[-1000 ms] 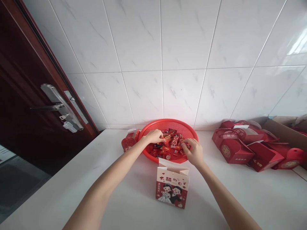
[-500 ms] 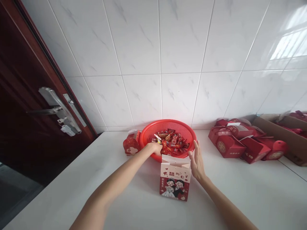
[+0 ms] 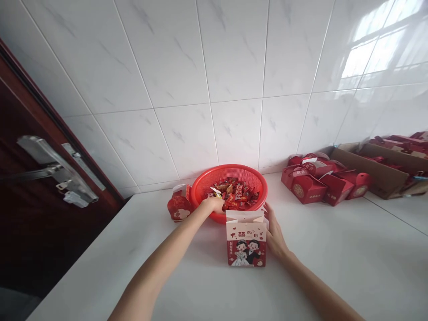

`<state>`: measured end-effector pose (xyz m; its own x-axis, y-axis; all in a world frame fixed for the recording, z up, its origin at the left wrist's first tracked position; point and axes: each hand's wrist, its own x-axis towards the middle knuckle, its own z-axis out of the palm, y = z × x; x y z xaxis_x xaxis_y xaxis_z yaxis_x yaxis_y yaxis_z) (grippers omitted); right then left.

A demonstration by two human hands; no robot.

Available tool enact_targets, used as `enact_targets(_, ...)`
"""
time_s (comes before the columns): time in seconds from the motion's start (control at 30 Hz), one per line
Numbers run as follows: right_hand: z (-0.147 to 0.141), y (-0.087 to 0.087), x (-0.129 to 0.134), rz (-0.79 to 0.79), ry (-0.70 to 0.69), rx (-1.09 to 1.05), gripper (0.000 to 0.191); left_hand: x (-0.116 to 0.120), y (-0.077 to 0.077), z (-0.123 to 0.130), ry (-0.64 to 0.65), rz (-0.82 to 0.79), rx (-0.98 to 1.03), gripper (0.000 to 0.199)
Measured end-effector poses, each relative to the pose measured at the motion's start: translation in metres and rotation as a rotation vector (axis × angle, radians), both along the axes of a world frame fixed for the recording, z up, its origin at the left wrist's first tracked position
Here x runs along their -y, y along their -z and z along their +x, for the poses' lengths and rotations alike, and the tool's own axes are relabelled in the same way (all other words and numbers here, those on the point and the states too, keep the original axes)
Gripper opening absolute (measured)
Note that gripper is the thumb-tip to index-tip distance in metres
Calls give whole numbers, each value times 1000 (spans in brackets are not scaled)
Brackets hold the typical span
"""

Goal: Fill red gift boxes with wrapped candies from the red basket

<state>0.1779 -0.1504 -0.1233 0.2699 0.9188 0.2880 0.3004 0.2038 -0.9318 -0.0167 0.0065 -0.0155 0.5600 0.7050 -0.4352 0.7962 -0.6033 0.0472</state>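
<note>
My left hand (image 3: 214,205) reaches over the near rim of a red plastic basket (image 3: 254,178), down among wrapped candies (image 3: 239,192). Its fingers are bent downward and mostly hidden, so what they hold does not show. A paper gift box (image 3: 246,249), printed with a cartoon bride and groom, stands upright in front of the basket with its top flaps up. Against the right side of this box is my right hand (image 3: 276,236), closed around its edge, with part of the fingers out of sight behind it.
Another red box (image 3: 179,204) stands left of the basket. Several red gift boxes (image 3: 309,187) are piled at the right, beside a cardboard carton (image 3: 377,178) with more red items. A tiled wall (image 3: 180,142) backs the white tabletop (image 3: 157,267); a dark red door (image 3: 30,214) is at left.
My right hand, flat and apart from the gift box before, has come in against its side. The box has turned to face me more squarely. My left hand stays in the basket; the view has shifted rightward.
</note>
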Motion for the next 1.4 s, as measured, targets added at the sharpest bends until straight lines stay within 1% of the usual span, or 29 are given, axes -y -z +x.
enact_targets(0.1, 1, 0, -3, -9, -13, 26, 76, 4, -6, 3, -8, -14, -86, 30)
enact_targets(0.23, 2, 7, -5, -7, -13, 9, 74, 5, -10, 4, -22, -17, -125, 32)
enact_targets(0.37, 1, 13, -6, -6, -38, -32, 72, 5, -8, 3, -51, -8, -121, 42)
enact_targets(0.5, 0, 18, -7, -39, -47, -77, 71, 5, -5, 4, -84, -6, -97, 47)
enact_targets(0.6, -1, 20, -9, -54, -61, -105, 65, 4, -6, 5, -107, -8, -82, 48)
enact_targets(0.7, 0, 21, -9, -42, -66, -96, 58, 1, -9, 4, -144, -30, -76, 43)
enact_targets(0.8, 5, 18, -6, 25, -17, -30, 38, -3, -9, 1, -194, -23, -41, 37)
enact_targets(0.83, 8, 16, -5, 83, 9, 25, 31, -3, -9, 0, -210, -15, -25, 36)
enact_targets(0.9, 14, 7, -4, 259, 37, 177, 22, -4, -7, -2, -236, -9, 2, 31)
enact_targets(0.93, 17, 1, -5, 364, 33, 259, 21, -3, -6, -2, -245, -14, 11, 27)
enact_targets(1.0, 21, -12, -12, 542, 15, 395, 26, -3, -4, -1, -260, -28, 30, 20)
enact_targets(1.07, 24, -25, -23, 664, 28, 480, 30, -1, -3, 1, -271, -33, 54, 17)
enact_targets(1.1, 25, -32, -30, 694, 38, 501, 30, -1, -4, 2, -275, -29, 74, 17)
enact_targets(1.17, 25, -43, -42, 697, 40, 510, 28, 1, -8, 2, -281, -7, 120, 17)
enact_targets(1.23, 25, -57, -54, 631, 8, 483, 23, 2, -16, 0, -304, 9, 221, 21)
enact_targets(1.3, 24, -73, -64, 510, -60, 424, 20, 3, -25, -4, -344, 7, 357, 28)
enact_targets(1.4, 20, -98, -81, 305, -181, 276, 21, 3, -40, -8, -406, -52, 671, 31)
